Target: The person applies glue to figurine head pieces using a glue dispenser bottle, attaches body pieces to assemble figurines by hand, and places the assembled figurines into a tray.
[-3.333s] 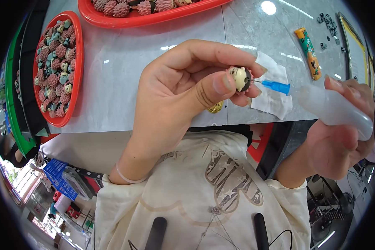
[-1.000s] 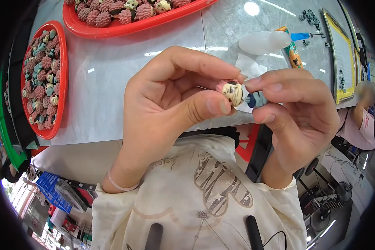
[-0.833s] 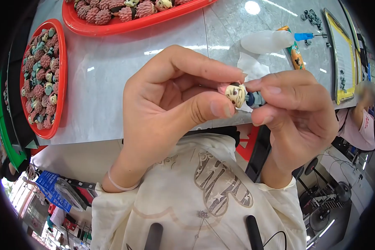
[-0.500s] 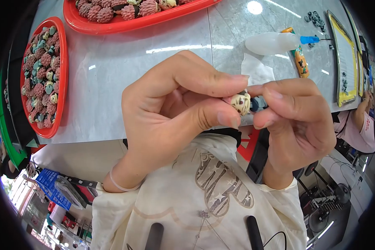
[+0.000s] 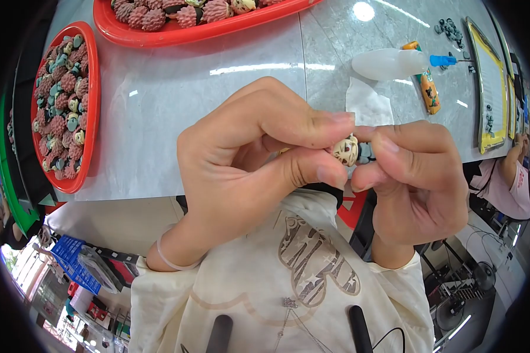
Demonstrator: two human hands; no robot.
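Between the thumb and fingers of my left hand [image 5: 247,132] is the small figurine head [image 5: 345,151], cream-coloured with a painted face. My right hand [image 5: 423,179] pinches the figurine's grey-blue body [image 5: 365,153] from the other side. Head and body meet, lying sideways in front of my chest. My fingertips cover parts of both pieces. Beyond the hands, on the grey table [image 5: 159,112], lie a white tissue [image 5: 368,101] and a translucent squeeze bottle [image 5: 388,63] with a blue needle tip [image 5: 443,60].
Red trays, one at the left [image 5: 93,112] and one at the back [image 5: 218,29], hold many pink-haired figurine pieces. An orange and green packet [image 5: 429,94] lies near the bottle. Small dark parts [image 5: 449,32] lie at the back right, near a yellow-edged frame [image 5: 493,141]. Another person's sleeve [image 5: 503,188] shows at right.
The head and the body have come closer together, and the dark section between them shows less. My right hand has shifted slightly left and down. The view has moved a little.
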